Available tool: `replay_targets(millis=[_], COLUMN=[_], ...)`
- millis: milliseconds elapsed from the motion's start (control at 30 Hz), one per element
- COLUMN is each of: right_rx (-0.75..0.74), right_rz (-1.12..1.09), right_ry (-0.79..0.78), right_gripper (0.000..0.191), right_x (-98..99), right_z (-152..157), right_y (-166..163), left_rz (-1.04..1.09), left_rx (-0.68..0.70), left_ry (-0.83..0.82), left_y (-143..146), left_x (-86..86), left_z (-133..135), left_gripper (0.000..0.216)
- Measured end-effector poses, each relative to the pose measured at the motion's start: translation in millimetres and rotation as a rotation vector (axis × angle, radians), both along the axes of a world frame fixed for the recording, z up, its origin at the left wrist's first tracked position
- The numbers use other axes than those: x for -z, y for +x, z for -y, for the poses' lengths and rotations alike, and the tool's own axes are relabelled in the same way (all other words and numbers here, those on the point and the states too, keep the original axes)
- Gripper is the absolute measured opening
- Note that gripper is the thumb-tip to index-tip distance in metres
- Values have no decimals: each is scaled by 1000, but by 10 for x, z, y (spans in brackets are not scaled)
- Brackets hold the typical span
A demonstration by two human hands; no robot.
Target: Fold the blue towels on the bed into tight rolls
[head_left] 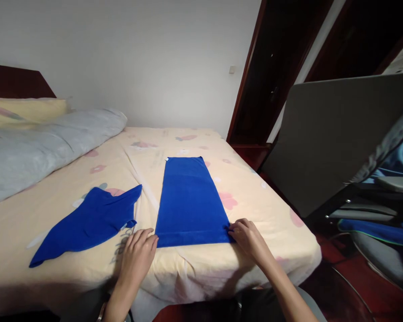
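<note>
Two bare hands, one at each near corner of a flat blue cloth (190, 201).
Right grip (247, 236): thumb and fingertips drawn together, pinching the near right corner. Left grip (139, 249): fingers curled, tips at the near left corner, thumb close to them; can't tell if it pinches or just presses. Cloth lies on the bed (278, 223), spanning the gap between the grips and running away from them. Narrow band along its near edge, grip to grip; small white tag (167, 159) at its far left corner. Second, rumpled blue cloth (87, 223) just left of the left grip. Farther out that way: grey bedding roll (53, 141), then yellow pillow (30, 106). Dark panel (336, 138) stands beside the bed, well right of the right grip.
</note>
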State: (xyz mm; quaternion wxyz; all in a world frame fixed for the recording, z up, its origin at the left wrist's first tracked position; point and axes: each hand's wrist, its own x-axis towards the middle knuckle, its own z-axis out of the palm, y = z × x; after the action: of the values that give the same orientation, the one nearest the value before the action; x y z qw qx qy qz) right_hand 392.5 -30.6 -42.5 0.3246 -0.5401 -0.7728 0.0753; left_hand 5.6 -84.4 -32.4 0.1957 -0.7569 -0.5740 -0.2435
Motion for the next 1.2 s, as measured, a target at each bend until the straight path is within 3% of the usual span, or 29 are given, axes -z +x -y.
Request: replay_targets(millis=[133, 233, 400, 633, 900, 1200], right_rx=[-79, -198, -345, -352, -290, -270], right_rz=[-9, 70, 308, 324, 174, 141], right_ry=[197, 263, 259, 206, 2, 45], right_gripper=[22, 25, 40, 48, 44, 36], right_x=[-17, 13, 78, 209, 244, 198], right_z=[76, 170, 263, 206, 168, 158], right_y=[-268, -574, -850, -540, 30, 27], left_rz=[-1, -55, -111, -64, -7, 111], left_rx=[228, 400, 448, 432, 428, 363], left_ry=[73, 40, -121, -192, -253, -282], left_y=[186, 458, 655, 324, -9, -42], left_x=[-22, -1, 101, 105, 92, 32], left_z=[-20, -6, -5, -30, -10, -41], left_gripper=[27, 34, 45, 40, 38, 26])
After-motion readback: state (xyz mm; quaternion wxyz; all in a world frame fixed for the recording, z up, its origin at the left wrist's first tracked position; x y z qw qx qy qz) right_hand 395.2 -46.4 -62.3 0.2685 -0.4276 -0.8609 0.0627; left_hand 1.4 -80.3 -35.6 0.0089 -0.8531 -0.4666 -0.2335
